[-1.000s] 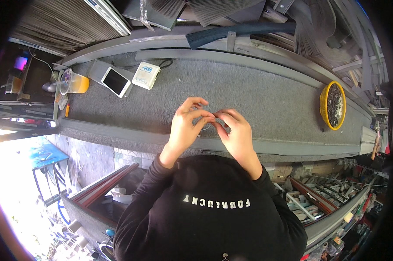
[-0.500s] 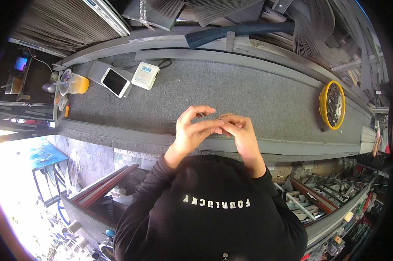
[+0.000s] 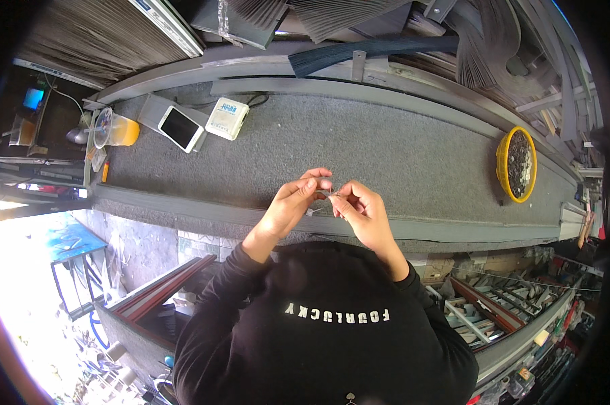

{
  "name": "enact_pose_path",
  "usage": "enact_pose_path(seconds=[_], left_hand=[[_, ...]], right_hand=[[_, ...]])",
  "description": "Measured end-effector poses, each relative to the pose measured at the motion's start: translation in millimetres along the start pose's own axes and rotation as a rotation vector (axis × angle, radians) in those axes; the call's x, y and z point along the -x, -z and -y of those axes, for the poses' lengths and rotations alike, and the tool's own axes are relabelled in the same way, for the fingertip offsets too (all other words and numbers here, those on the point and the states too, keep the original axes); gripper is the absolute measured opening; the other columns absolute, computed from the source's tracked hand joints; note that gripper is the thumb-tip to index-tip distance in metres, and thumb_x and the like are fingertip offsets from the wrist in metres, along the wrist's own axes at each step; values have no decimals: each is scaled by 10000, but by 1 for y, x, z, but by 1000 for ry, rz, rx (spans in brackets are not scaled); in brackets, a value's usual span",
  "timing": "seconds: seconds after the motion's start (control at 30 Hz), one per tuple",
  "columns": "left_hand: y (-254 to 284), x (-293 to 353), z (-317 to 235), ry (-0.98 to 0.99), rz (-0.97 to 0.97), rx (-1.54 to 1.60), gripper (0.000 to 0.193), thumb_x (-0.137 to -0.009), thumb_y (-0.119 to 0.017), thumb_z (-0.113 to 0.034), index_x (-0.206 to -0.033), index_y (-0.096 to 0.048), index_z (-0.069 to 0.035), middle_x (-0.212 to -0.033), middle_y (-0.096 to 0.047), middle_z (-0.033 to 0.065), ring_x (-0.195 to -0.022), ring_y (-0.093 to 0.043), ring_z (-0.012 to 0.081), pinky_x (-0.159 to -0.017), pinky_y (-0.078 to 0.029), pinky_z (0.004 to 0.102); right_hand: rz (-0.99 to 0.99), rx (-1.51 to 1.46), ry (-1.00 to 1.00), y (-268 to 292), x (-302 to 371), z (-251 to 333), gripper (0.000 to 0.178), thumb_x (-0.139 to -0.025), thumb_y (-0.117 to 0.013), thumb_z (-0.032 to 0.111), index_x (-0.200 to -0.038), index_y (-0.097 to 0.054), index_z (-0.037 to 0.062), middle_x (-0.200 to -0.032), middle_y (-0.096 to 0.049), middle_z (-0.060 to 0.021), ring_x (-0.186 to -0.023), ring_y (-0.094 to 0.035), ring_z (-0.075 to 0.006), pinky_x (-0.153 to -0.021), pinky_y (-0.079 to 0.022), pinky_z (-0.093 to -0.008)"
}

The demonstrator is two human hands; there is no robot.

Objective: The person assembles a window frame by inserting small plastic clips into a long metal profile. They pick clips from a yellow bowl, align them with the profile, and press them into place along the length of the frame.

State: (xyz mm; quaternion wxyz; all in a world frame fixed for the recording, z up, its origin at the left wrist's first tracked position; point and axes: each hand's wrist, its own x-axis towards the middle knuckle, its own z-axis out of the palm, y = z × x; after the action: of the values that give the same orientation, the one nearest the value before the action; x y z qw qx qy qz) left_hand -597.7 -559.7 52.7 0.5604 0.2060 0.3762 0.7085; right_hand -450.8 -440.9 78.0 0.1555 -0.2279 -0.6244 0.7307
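Over the near part of the grey carpeted bench (image 3: 413,155), my two hands meet, fingertips almost touching. My left hand (image 3: 295,202) is closed, thumb and fingers pinched together. Opposite it, my right hand (image 3: 361,210) pinches with thumb and forefinger. A thin, pale sliver (image 3: 332,192) shows between the fingertips, too small to name. Below the left fingers a small whitish piece (image 3: 312,212) shows; whether it is held or lies on the bench I cannot tell.
Toward the back left are a white phone (image 3: 180,128), a white box (image 3: 227,119) and a plastic cup of orange drink (image 3: 118,129). A yellow basket (image 3: 501,165) of small dark pieces stands at the right. Grey metal strips (image 3: 399,91) line the bench's far edge.
My left fingers have curled in from a more spread pose. My right hand has turned and shifted slightly left and down. The pale sliver and whitish piece now show.
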Motion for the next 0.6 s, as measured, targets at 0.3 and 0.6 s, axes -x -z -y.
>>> enact_pose_path(seconds=[0.3, 0.6], left_hand=[[5, -9, 11, -300, -129, -696, 192, -812, -775, -66, -1001, -791, -98, -1264, -552, 55, -970, -539, 165, -864, -491, 328], [15, -23, 4, -327, 186, -627, 144, -760, -809, -170, -885, -779, -106, -1313, -529, 96, -1126, -527, 230, -979, -437, 409]], right_hand=[[-56, 231, 10, 5, 2, 1, 204, -898, -688, 99, -760, -561, 21, -641, -555, 25, -581, -459, -24, -515, -356, -229], [103, 202, -136, 13, 0, 3, 175, -866, -707, 99, -754, -601, 16, -644, -543, 43, -595, -455, -23, -523, -355, -240]])
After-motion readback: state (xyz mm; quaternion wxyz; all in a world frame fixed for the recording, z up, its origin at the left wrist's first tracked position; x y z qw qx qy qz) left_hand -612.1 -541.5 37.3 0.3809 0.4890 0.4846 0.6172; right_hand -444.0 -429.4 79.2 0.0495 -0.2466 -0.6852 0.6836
